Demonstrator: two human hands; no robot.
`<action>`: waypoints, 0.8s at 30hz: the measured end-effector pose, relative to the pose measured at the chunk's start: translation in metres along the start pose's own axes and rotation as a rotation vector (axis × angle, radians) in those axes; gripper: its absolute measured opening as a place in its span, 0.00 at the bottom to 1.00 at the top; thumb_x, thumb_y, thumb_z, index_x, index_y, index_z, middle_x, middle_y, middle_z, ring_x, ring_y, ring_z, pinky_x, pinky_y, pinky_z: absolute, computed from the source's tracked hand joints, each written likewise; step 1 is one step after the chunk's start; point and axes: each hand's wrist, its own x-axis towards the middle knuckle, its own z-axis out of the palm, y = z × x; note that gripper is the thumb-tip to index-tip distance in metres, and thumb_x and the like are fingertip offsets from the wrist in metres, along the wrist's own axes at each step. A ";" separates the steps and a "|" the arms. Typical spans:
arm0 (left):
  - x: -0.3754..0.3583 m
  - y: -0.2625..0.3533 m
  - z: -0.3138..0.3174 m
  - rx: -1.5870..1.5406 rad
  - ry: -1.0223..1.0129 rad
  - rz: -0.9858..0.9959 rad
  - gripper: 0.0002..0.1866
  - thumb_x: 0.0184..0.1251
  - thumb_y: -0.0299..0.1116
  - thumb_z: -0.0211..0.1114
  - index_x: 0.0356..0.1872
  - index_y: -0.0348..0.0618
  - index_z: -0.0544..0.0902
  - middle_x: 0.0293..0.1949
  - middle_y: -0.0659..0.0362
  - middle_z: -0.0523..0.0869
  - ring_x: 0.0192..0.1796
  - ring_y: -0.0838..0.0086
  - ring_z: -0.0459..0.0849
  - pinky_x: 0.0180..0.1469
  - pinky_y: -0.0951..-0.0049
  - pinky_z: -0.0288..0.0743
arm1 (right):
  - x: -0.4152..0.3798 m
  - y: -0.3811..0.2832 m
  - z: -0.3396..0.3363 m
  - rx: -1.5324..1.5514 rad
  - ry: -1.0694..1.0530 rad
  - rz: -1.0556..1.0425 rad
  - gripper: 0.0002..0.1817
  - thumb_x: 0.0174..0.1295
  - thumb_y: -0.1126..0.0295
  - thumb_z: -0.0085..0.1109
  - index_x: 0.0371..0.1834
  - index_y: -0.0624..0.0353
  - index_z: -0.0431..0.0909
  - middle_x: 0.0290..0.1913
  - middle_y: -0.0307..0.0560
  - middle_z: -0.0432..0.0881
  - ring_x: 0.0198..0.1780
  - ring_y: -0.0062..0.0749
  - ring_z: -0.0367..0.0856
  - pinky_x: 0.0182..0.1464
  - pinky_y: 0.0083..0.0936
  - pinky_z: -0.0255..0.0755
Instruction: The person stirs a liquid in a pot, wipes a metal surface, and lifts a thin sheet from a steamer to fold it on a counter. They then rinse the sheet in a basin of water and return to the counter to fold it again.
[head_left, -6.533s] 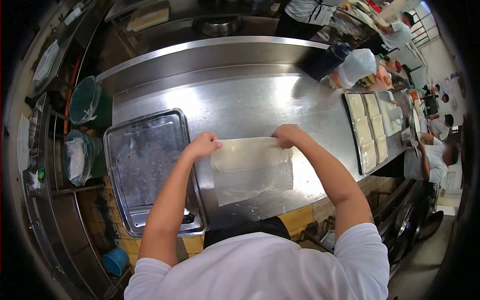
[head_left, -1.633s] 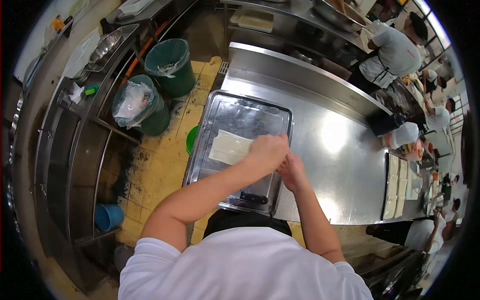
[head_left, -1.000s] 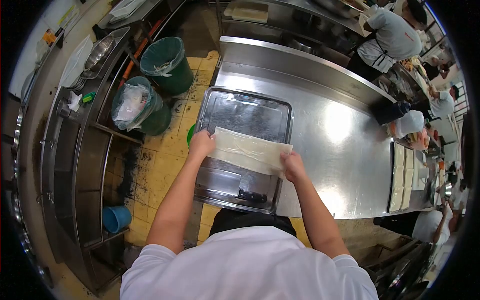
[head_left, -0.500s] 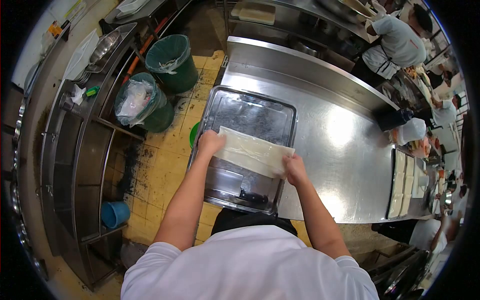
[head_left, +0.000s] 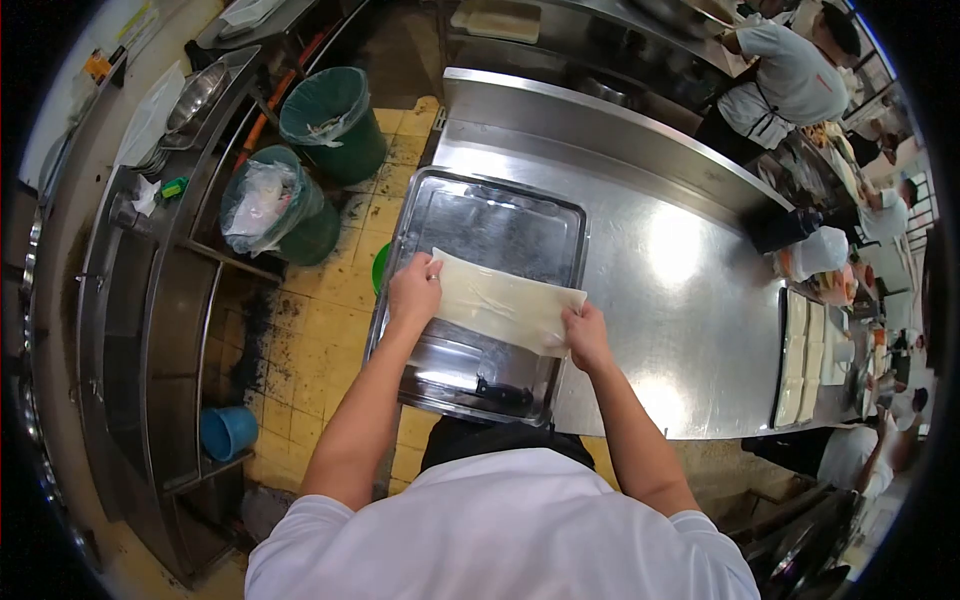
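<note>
A pale, flat rectangular sheet of dough (head_left: 500, 302) is stretched between my two hands above a large metal tray (head_left: 500, 218). My left hand (head_left: 415, 292) pinches its left end, fingers closed. At its right end, my right hand (head_left: 586, 334) grips the edge with fingers closed. Small wrinkles run along the middle of the sheet. A wide blade with a black handle (head_left: 503, 392) lies in the near part of the tray, below the sheet.
The tray rests on a steel counter (head_left: 640, 290) with a raised back edge. Another tray of pale slabs (head_left: 800, 360) is at the right. Two lined green bins (head_left: 335, 125) and a blue bucket (head_left: 228, 432) stand left. A co-worker (head_left: 790, 80) is at the upper right.
My left hand has turned slightly and sits a little lower, with its fingers more visible. The sheet looks flatter and wider between my hands. The whole view has shifted slightly.
</note>
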 end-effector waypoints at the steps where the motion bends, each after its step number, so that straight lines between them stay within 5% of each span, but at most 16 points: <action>1: -0.001 0.002 -0.005 0.000 0.007 0.006 0.12 0.70 0.37 0.66 0.47 0.41 0.84 0.40 0.41 0.89 0.46 0.41 0.87 0.48 0.46 0.78 | -0.002 -0.004 0.001 0.018 -0.005 -0.002 0.15 0.73 0.78 0.50 0.58 0.70 0.78 0.52 0.51 0.86 0.51 0.35 0.85 0.55 0.32 0.79; 24: 0.014 -0.035 -0.021 -0.069 0.041 -0.060 0.13 0.71 0.39 0.66 0.50 0.43 0.84 0.44 0.41 0.89 0.48 0.41 0.86 0.50 0.48 0.78 | 0.022 -0.034 0.031 0.059 -0.103 0.092 0.17 0.68 0.81 0.51 0.58 0.71 0.79 0.50 0.50 0.87 0.50 0.36 0.85 0.53 0.33 0.79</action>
